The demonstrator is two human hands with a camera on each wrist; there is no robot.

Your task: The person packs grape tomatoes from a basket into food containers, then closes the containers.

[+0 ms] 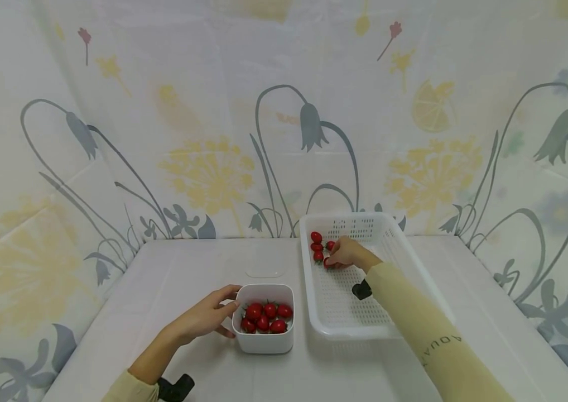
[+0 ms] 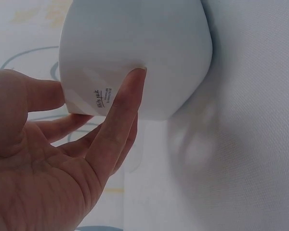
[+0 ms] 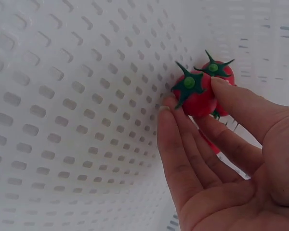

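My right hand [image 1: 346, 252] reaches into a white perforated basket [image 1: 324, 332] and pinches a red cherry tomato [image 3: 196, 94] with a green calyx between thumb and fingers. A second tomato [image 3: 219, 68] sits right behind it in the right wrist view. Several more tomatoes [image 1: 316, 238] lie along the basket's left wall. On the left, a small white square box [image 1: 266, 344] contains several red tomatoes [image 1: 263, 322]. My left hand [image 1: 208, 314] touches the side of this box [image 2: 135, 38], its fingers fairly straight and the thumb near an edge.
Box and basket stand side by side on a white-covered table [image 1: 183, 279], a narrow gap between them. Behind the table hangs a flower-patterned cloth [image 1: 284, 184]. A dark wrist camera [image 1: 176, 387] shows at the left sleeve, another camera [image 1: 361, 290] at the right.
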